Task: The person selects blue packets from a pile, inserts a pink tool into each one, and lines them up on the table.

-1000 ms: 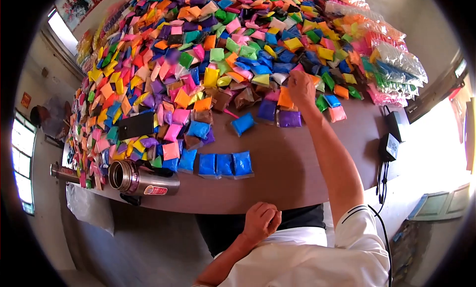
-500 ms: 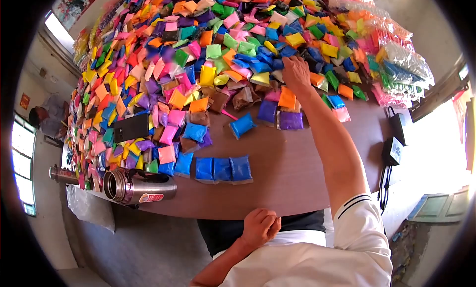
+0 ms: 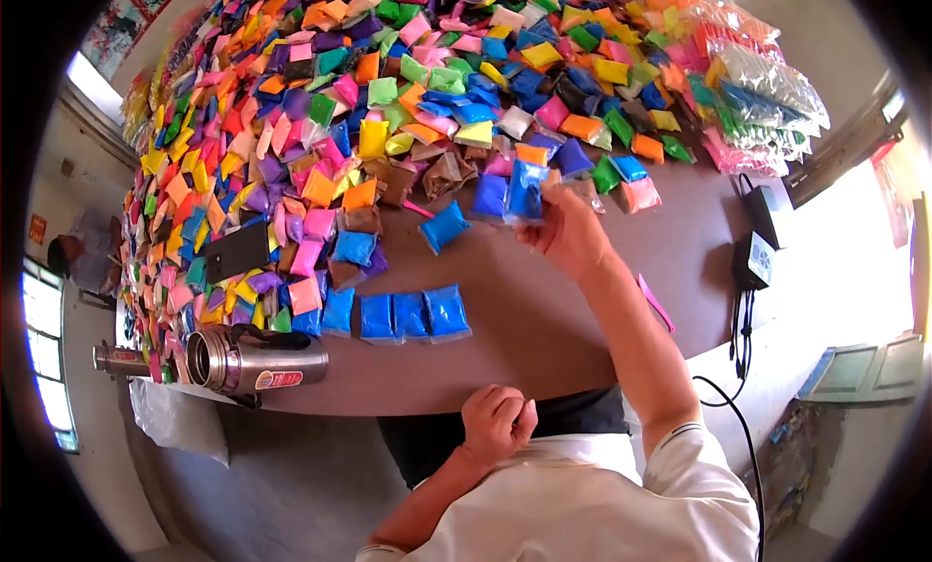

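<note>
My right hand [image 3: 571, 234] is pinching a small blue packet [image 3: 526, 187] by its lower edge, over the front of the heap. A purple-blue packet [image 3: 489, 195] lies just left of it. Nearer me, a row of three blue packets [image 3: 410, 316] lies side by side on the brown table [image 3: 544, 339]. Another blue packet [image 3: 445, 227] lies tilted between that row and the heap. My left hand [image 3: 499, 422] is a closed fist at the table's front edge, with nothing showing in it.
A large heap of coloured packets [image 3: 388, 91] covers the far table. A black phone-like slab [image 3: 236, 252] lies on its left part. A steel flask [image 3: 257, 361] stands at the front left. Bagged packets [image 3: 767, 106], black devices [image 3: 754, 261] and a pink stick [image 3: 656, 303] are at right.
My right hand has drawn back from the heap towards me, with a blue packet now in its fingers. The pink stick on the right has come into view. My left fist stays put.
</note>
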The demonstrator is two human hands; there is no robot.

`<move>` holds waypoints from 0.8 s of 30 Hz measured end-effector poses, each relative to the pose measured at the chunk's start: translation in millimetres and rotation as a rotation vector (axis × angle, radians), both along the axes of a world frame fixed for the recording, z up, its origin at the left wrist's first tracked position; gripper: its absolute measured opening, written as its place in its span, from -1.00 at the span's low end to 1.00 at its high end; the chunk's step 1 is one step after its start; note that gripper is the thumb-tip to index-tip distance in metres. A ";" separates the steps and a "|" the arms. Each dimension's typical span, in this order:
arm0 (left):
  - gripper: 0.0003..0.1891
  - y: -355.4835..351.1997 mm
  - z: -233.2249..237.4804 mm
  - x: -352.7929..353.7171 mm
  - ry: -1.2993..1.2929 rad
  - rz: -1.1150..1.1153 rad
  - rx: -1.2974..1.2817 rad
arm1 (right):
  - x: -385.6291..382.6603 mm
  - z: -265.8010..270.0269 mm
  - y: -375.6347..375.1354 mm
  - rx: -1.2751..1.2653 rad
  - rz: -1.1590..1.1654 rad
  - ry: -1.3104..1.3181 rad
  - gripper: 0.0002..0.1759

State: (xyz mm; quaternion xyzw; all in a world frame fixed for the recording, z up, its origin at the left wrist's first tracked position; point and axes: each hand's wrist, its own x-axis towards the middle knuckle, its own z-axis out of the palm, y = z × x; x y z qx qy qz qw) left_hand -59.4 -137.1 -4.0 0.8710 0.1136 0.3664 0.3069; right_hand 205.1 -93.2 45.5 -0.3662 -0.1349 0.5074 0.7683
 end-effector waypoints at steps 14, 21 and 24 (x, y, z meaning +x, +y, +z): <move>-0.86 0.2 10.9 -8.0 0.043 -0.046 -0.174 | -87.7 -24.7 -105.6 -0.029 0.045 -0.167 -0.69; -0.80 -2.2 6.1 -10.4 0.028 -0.045 -0.340 | -108.1 -22.8 -139.0 -0.019 0.154 -0.234 -0.72; -0.80 -2.2 2.6 -10.2 0.050 -0.014 -0.332 | -113.6 -27.9 -141.6 -0.034 0.206 -0.329 -0.75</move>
